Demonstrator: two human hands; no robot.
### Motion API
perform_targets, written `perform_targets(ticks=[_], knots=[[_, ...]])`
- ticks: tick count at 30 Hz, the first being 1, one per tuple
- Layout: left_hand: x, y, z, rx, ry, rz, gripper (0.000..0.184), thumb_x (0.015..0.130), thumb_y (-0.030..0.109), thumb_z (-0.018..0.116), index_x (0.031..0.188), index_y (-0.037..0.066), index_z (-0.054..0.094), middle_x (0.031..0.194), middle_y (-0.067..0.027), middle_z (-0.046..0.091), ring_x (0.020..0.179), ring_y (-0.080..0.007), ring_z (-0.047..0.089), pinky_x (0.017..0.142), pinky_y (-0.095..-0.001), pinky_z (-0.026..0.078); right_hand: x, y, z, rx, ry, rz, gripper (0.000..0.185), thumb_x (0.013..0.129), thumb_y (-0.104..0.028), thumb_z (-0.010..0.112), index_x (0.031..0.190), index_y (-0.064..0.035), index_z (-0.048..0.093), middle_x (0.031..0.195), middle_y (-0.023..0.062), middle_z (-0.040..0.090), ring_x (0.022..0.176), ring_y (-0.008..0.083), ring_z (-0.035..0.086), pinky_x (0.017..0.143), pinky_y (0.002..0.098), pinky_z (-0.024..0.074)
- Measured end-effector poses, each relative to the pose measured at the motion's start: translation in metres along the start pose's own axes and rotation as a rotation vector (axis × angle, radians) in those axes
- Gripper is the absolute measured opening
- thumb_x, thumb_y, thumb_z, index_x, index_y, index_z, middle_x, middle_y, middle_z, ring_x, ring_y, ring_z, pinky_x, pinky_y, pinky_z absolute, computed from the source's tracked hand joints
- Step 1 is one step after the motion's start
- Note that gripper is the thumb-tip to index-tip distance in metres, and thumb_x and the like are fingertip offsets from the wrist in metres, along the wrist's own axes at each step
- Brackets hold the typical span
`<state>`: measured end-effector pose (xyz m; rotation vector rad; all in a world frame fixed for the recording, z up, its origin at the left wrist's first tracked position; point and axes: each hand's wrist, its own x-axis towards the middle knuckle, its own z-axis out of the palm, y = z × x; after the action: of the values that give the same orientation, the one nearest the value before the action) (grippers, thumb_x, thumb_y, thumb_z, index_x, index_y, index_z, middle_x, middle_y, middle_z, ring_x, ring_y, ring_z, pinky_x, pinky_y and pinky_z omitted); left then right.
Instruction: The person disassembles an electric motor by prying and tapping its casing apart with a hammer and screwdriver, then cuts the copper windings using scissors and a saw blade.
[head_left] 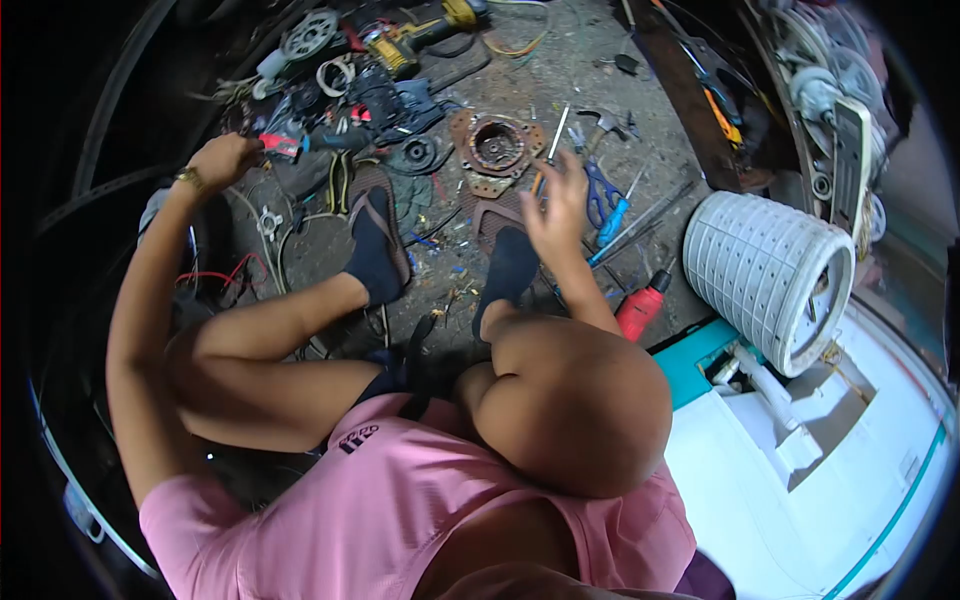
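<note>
Rust-brown metal forms the flanged, round-mouthed housing (532, 143) at the upper centre of the frame, its open cavity facing up, with a reddish ring lining the wall and a darker floor deep inside. Just below and to its right, the right hand (557, 215) is raised with thumb and fingers parted and loosely bent; a thin pale-shafted tool with an orange handle (538, 186) shows in that gap, though I cannot tell whether it is gripped. At the upper left, the left hand (222, 160) has its fingers curled in, their tips at the near end of a small red-and-grey block-shaped object (281, 146); whether they have hold of it, I cannot tell.

At the right of the frame, a white plastic perforated tub (752, 262) lies tilted on its side, its mouth towards the lower right and a part I cannot make out showing in the shadowed interior. Beneath it, a white panelled casing with teal edging (720, 480) has a rectangular opening, with a white tubular fitting (783, 398) set within. Towards the upper right, a dark brown shallow metal tray (690, 135) holds an orange-handled tool (722, 118). Blue-handled pliers (597, 193) lie right of the right hand.
</note>
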<state>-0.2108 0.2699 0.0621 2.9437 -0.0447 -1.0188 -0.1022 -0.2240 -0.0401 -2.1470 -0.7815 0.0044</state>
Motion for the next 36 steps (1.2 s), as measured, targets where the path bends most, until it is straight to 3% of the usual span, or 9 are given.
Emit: perform_targets(ticks=[4,6,7,9,11,13,18,26,36], knots=[[0.016,0.118,-0.053,0.124,0.062,0.328,0.013,0.081,0.020,0.059,0.089,0.011,0.065,0.066,-0.0137,0.061,0.065,-0.0348,0.061,0.058,-0.0466,0.046,0.027,-0.056,-0.005,0.179,-0.349,-0.160,0.080,0.077,-0.047,0.070,0.140,-0.0105,0.037,0.146,0.0236,0.031,0.128,0.0442,0.038,0.105,0.0496,0.0324],[0.042,0.169,-0.046,0.100,0.205,0.563,0.013,0.080,0.018,0.059,0.090,0.011,0.063,0.064,-0.0111,0.059,0.060,-0.0324,0.062,0.054,-0.0451,0.046,0.017,-0.060,-0.013,0.336,-0.491,-0.027,0.065,0.082,-0.040,0.067,0.135,-0.0116,0.043,0.124,0.0224,0.054,0.110,0.0400,0.056,0.091,0.0450,0.0443],[0.056,0.191,-0.045,0.004,0.127,0.594,0.018,0.080,0.024,0.062,0.091,0.010,0.062,0.079,-0.0109,0.060,0.074,-0.0309,0.062,0.063,-0.0440,0.046,0.009,-0.054,-0.023,0.349,-0.617,0.081,0.059,0.084,-0.037,0.066,0.134,-0.0120,0.045,0.113,0.0208,0.061,0.102,0.0386,0.061,0.086,0.0439,0.0473],[0.080,0.225,-0.036,-0.165,0.430,0.741,0.028,0.078,0.030,0.066,0.095,0.009,0.059,0.096,-0.0127,0.055,0.092,-0.0304,0.055,0.077,-0.0436,0.044,-0.024,-0.023,-0.036,0.407,-0.538,0.177,0.049,0.086,-0.030,0.063,0.131,-0.0133,0.048,0.100,0.0180,0.066,0.094,0.0362,0.064,0.081,0.0443,0.0482],[0.106,0.252,-0.014,-0.400,0.644,0.446,0.034,0.077,0.034,0.069,0.099,0.010,0.059,0.104,-0.0106,0.052,0.106,-0.0304,0.048,0.080,-0.0414,0.040,-0.057,0.003,-0.063,0.205,-0.448,0.319,0.047,0.087,-0.025,0.062,0.130,-0.0115,0.048,0.109,0.0195,0.064,0.099,0.0381,0.062,0.083,0.0447,0.0475],[0.149,0.281,0.031,-0.467,0.668,-0.046,0.051,0.075,0.043,0.070,0.104,0.003,0.055,0.106,-0.0132,0.055,0.102,-0.0321,0.052,0.083,-0.0436,0.040,-0.089,0.025,-0.080,0.093,-0.338,0.470,0.047,0.086,-0.022,0.062,0.130,-0.0108,0.049,0.113,0.0202,0.063,0.101,0.0389,0.061,0.084,0.0443,0.0475],[0.191,0.357,0.061,-0.289,0.471,-0.238,0.062,0.070,0.048,0.074,0.107,0.003,0.055,0.111,-0.0119,0.056,0.105,-0.0287,0.054,0.087,-0.0464,0.037,-0.106,0.031,-0.100,-0.113,-0.250,0.507,0.052,0.085,-0.021,0.063,0.134,-0.0126,0.048,0.114,0.0202,0.062,0.101,0.0392,0.061,0.086,0.0445,0.0484],[0.204,0.336,0.095,-0.266,0.517,-0.144,0.043,0.070,0.041,0.073,0.097,0.009,0.063,0.085,-0.0105,0.069,0.093,-0.0284,0.062,0.094,-0.0594,0.028,-0.084,0.014,-0.125,-0.332,-0.384,0.441,0.048,0.082,-0.020,0.064,0.128,-0.0157,0.055,0.095,0.0130,0.064,0.082,0.0333,0.064,0.071,0.0422,0.0513],[0.208,0.332,0.096,-0.249,0.428,-0.150,0.047,0.071,0.044,0.071,0.104,0.011,0.063,0.087,-0.0127,0.068,0.092,-0.0302,0.063,0.090,-0.0607,0.030,-0.021,0.010,-0.136,-0.598,-0.531,0.088,0.041,0.083,-0.014,0.060,0.123,-0.0141,0.059,0.079,0.0127,0.062,0.068,0.0283,0.064,0.059,0.0414,0.0513]])
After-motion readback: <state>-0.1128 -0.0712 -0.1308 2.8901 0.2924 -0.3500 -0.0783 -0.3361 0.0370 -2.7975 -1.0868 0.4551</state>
